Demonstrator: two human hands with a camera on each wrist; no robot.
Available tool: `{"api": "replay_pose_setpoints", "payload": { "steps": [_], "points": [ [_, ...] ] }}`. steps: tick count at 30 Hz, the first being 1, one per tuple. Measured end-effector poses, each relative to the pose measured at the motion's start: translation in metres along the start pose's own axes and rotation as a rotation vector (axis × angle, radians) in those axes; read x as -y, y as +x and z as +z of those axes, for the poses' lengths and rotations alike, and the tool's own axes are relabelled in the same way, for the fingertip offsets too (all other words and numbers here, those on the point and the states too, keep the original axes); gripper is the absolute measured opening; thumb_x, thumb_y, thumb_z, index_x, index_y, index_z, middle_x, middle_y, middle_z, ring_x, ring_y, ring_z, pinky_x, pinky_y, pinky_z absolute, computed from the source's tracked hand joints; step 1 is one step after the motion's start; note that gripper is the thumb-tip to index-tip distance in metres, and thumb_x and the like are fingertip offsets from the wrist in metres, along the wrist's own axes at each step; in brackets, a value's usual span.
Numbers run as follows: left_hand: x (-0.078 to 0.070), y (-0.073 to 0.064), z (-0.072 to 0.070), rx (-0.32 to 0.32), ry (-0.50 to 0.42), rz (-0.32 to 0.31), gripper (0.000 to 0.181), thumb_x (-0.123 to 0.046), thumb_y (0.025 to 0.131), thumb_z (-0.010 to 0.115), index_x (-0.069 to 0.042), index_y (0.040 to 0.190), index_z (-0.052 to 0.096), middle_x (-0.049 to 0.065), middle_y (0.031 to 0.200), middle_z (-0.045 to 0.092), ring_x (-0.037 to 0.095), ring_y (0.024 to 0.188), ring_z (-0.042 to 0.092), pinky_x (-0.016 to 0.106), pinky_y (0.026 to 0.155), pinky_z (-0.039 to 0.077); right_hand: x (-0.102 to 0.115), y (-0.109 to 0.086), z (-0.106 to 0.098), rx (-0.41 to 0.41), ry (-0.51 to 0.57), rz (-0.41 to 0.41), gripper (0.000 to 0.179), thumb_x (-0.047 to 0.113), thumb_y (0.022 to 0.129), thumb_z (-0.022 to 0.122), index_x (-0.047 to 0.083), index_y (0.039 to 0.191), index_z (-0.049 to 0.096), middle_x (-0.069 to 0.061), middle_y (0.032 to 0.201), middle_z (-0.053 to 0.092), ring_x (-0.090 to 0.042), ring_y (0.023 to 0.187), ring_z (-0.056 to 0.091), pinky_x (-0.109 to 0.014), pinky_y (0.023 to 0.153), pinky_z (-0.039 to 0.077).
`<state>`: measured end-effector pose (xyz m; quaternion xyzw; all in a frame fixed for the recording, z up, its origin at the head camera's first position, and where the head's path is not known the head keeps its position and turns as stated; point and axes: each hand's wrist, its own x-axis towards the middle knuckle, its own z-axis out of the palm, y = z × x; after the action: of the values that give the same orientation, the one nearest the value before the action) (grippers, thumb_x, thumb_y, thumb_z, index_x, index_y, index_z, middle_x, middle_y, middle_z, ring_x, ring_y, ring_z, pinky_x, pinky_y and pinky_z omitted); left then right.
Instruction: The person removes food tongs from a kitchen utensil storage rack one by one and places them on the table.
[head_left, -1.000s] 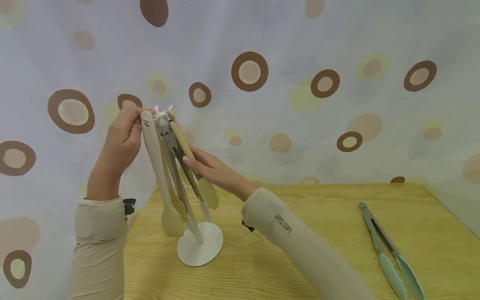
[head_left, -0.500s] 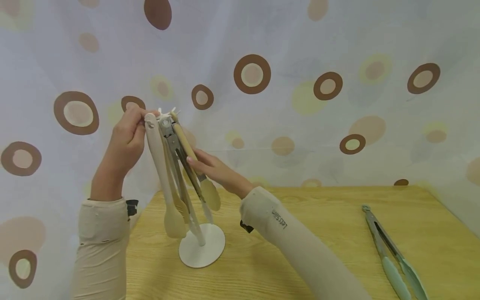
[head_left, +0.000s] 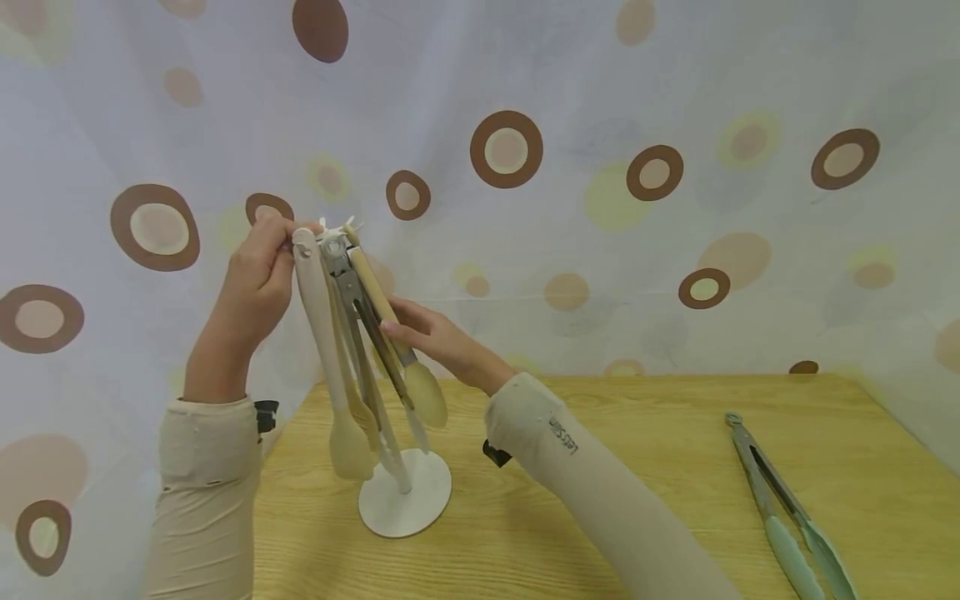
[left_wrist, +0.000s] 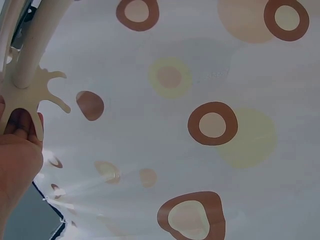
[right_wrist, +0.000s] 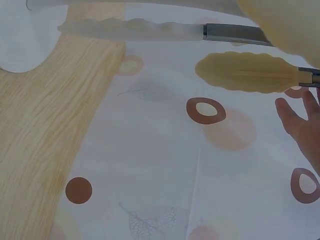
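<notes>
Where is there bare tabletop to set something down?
Bare wood lies between the right sleeve and the green tongs, and right of those tongs. It is crowded around the white stand: hanging utensils, left hand at the top, right hand at the yellow utensil.

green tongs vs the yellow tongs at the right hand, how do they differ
The green tongs lie on the table; the yellow tongs slant steeply, gripped by the right hand. The green tongs' arms look greyish; the yellow tongs' handle is yellow. Both have coloured tips.
</notes>
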<state>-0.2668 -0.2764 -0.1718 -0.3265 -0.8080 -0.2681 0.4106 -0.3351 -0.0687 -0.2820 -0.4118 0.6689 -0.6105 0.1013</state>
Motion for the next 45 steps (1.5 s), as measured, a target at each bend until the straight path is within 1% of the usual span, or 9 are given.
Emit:
{"api": "replay_pose_setpoints", "payload": {
  "steps": [4, 7, 10, 12, 15, 22, 29, 38, 45],
  "points": [
    [0.0, 0.0, 0.0, -0.001, 0.002, -0.006, 0.02, 0.006, 0.097, 0.037, 0.012, 0.103, 0.055, 0.021, 0.091, 0.047, 0.008, 0.082, 0.036, 0.024, 0.075, 0.03, 0.001, -0.001, -0.003, -0.006, -0.025, -0.008, 0.062, 0.037, 0.096, 0.051, 0.016, 0.151, 0.032, -0.002, 0.149, 0.039, -0.016, 0.131, 0.042, -0.037, 0.108, 0.033],
    [0.0, 0.001, 0.001, 0.001, -0.005, 0.012, 0.021, 0.006, 0.097, 0.037, 0.012, 0.104, 0.055, 0.022, 0.091, 0.048, 0.009, 0.082, 0.035, 0.024, 0.074, 0.029, 0.003, -0.004, -0.007, -0.001, -0.049, 0.002, 0.065, 0.042, 0.094, 0.054, 0.018, 0.15, 0.033, -0.003, 0.148, 0.04, -0.017, 0.13, 0.043, -0.037, 0.107, 0.034],
    [0.0, 0.002, 0.002, 0.004, -0.019, 0.022, 0.02, 0.006, 0.096, 0.036, 0.013, 0.102, 0.054, 0.024, 0.094, 0.049, 0.008, 0.083, 0.036, 0.023, 0.074, 0.03, 0.006, -0.006, -0.009, -0.006, -0.071, 0.014, 0.061, 0.037, 0.095, 0.053, 0.017, 0.15, 0.035, -0.004, 0.147, 0.041, -0.018, 0.128, 0.046, -0.038, 0.106, 0.035],
    [0.001, 0.002, 0.003, 0.006, -0.026, 0.018, 0.02, 0.006, 0.096, 0.035, 0.013, 0.101, 0.053, 0.025, 0.098, 0.051, 0.008, 0.085, 0.037, 0.023, 0.075, 0.031, 0.008, -0.007, -0.01, -0.014, -0.073, 0.016, 0.058, 0.032, 0.096, 0.053, 0.015, 0.149, 0.036, -0.006, 0.146, 0.043, -0.02, 0.126, 0.047, -0.038, 0.105, 0.036],
    [0.002, 0.003, 0.003, 0.007, -0.027, 0.009, 0.02, 0.007, 0.096, 0.035, 0.012, 0.101, 0.053, 0.025, 0.1, 0.051, 0.007, 0.086, 0.037, 0.022, 0.075, 0.032, 0.009, -0.007, -0.01, -0.027, -0.074, 0.01, 0.056, 0.028, 0.097, 0.052, 0.012, 0.148, 0.037, -0.009, 0.143, 0.046, -0.021, 0.126, 0.048, -0.037, 0.105, 0.037],
    [0.003, 0.002, 0.003, 0.011, -0.02, 0.002, 0.021, 0.006, 0.096, 0.035, 0.012, 0.104, 0.054, 0.024, 0.097, 0.049, 0.008, 0.084, 0.036, 0.023, 0.074, 0.031, 0.011, -0.01, -0.008, -0.052, -0.102, -0.003, 0.058, 0.034, 0.095, 0.053, 0.011, 0.147, 0.039, -0.009, 0.141, 0.049, -0.021, 0.125, 0.048, -0.04, 0.106, 0.036],
    [0.004, 0.002, 0.002, 0.007, -0.01, 0.003, 0.022, 0.006, 0.096, 0.035, 0.012, 0.105, 0.054, 0.024, 0.098, 0.051, 0.008, 0.084, 0.036, 0.023, 0.074, 0.031, 0.012, -0.009, -0.006, -0.072, -0.108, -0.017, 0.052, 0.026, 0.097, 0.051, 0.009, 0.145, 0.042, -0.01, 0.139, 0.051, -0.02, 0.123, 0.05, -0.038, 0.105, 0.037],
    [0.003, 0.003, 0.002, 0.005, -0.003, 0.004, 0.021, 0.004, 0.098, 0.036, 0.011, 0.103, 0.054, 0.024, 0.099, 0.052, 0.008, 0.085, 0.037, 0.024, 0.075, 0.031, 0.011, -0.01, -0.007, -0.096, -0.131, -0.023, 0.05, 0.028, 0.098, 0.05, 0.01, 0.144, 0.043, -0.007, 0.133, 0.051, -0.02, 0.119, 0.052, -0.04, 0.103, 0.039],
    [0.003, 0.002, 0.001, 0.007, 0.009, -0.011, 0.021, 0.003, 0.099, 0.035, 0.01, 0.103, 0.055, 0.022, 0.095, 0.05, 0.01, 0.082, 0.035, 0.025, 0.075, 0.029, 0.014, -0.01, -0.005, -0.114, -0.144, -0.017, 0.05, 0.03, 0.099, 0.049, 0.01, 0.145, 0.042, -0.006, 0.138, 0.049, -0.019, 0.124, 0.049, -0.042, 0.106, 0.036]
  ]
}}
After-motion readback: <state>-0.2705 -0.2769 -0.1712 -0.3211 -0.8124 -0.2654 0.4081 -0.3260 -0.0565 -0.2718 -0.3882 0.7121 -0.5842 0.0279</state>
